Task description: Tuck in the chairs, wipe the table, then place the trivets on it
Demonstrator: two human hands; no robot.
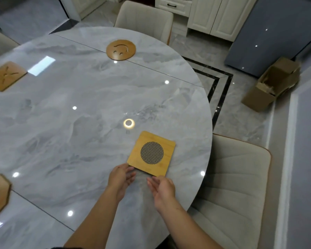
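Bright, even indoor light; glare on the glossy table (pixel 79 141).
Small lamp spots, a ring reflection (pixel 129 123) and a rectangular patch (pixel 41 65) far left shine on it. Left hand (pixel 121 178) and right hand (pixel 162 189) are slightly blurred; lines bow near the edges.

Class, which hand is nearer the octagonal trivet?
Left. The left hand lies right of the octagonal trivet; the right hand lies farther right, beyond the left hand.
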